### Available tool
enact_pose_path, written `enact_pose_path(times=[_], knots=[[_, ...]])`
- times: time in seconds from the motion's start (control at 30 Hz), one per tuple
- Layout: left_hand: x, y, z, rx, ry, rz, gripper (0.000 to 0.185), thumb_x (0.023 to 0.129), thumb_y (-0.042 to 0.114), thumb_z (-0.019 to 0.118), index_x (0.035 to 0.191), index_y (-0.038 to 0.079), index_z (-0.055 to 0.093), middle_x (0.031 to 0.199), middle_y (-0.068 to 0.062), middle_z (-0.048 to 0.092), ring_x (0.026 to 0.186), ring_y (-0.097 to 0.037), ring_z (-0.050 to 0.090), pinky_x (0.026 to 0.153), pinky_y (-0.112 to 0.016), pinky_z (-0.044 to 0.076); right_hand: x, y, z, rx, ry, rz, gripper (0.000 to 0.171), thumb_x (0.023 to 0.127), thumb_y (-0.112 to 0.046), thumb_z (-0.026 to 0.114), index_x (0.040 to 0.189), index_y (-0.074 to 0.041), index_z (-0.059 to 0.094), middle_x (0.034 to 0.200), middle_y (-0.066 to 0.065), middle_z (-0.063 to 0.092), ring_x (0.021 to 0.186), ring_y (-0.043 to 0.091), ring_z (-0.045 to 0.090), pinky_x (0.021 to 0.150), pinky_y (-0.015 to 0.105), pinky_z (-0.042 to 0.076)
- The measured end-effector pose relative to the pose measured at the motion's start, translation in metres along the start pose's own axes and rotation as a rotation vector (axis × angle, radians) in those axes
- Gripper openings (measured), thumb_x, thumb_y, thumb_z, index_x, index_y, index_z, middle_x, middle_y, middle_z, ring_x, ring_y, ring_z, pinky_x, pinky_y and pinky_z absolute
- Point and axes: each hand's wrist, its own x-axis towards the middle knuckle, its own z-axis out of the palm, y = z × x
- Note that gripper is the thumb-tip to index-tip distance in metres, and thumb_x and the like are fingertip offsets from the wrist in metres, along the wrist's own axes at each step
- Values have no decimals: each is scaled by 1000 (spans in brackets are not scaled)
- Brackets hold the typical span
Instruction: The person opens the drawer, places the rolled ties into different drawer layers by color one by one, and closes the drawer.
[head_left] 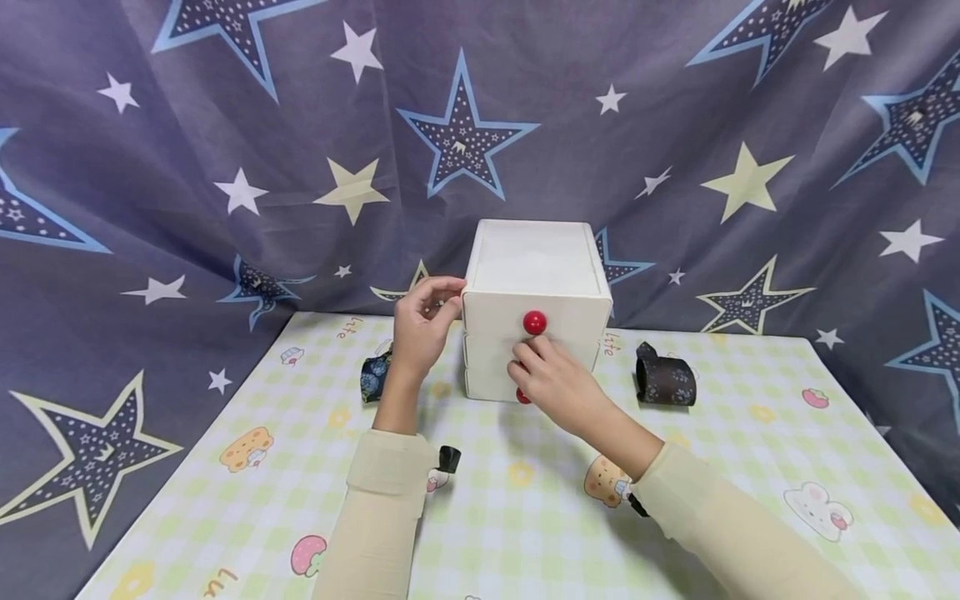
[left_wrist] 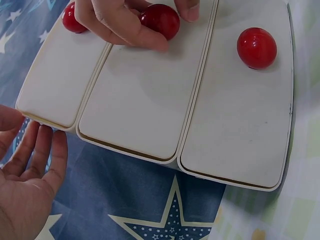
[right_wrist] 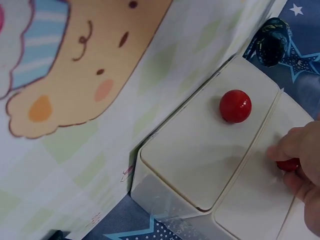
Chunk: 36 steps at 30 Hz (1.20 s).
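The right hand reaches to the front of a white three-drawer box, thumb and fingers curled round the middle red knob, which lies pinched between them. The bottom red knob shows just below this hand and the top red knob just above it. The left hand rests at the box's upper left front corner, fingertips bent against the edge. The box stands upright on the checked cartoon tablecloth, drawer fronts facing the person, its long axis running from front to back. Only the left wrist view shows all three drawer fronts flush and the left hand's fingers straight and close together beside the box; the right wrist view shows the bottom drawer front nearest the cloth. A dark patterned fabric roll lies right of the box, another left of it; a star-printed curtain hangs behind.
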Motion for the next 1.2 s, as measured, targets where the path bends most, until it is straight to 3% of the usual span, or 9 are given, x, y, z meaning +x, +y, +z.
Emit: enact_pose_path(times=[0.3, 0.93, 1.2], knots=[[0, -1, -1, -4, 3, -1, 19, 92, -10, 65, 110, -14, 70, 106, -29, 66, 87, -12, 63, 66, -17, 47, -1, 0, 3, -59, 6, -27, 13, 90, 0, 73, 100, -6, 68, 106, 9, 57, 99, 28, 51, 85, 36, 46], [2, -1, -1, -15, -1, 1, 19, 92, -9, 65, 110, -13, 70, 106, -28, 67, 87, -10, 64, 65, -18, 47, 0, 2, 1, -43, -5, -69, 13, 90, -1, 74, 99, -7, 68, 106, 9, 57, 99, 28, 50, 87, 37, 45], [1, -2, -1, -22, 1, -5, 20, 91, -9, 65, 110, -13, 70, 106, -29, 67, 86, -9, 63, 67, -18, 48, -3, -1, -5, -42, 9, -89, 11, 94, -16, 75, 96, -9, 66, 105, 7, 57, 103, 28, 52, 88, 36, 47]])
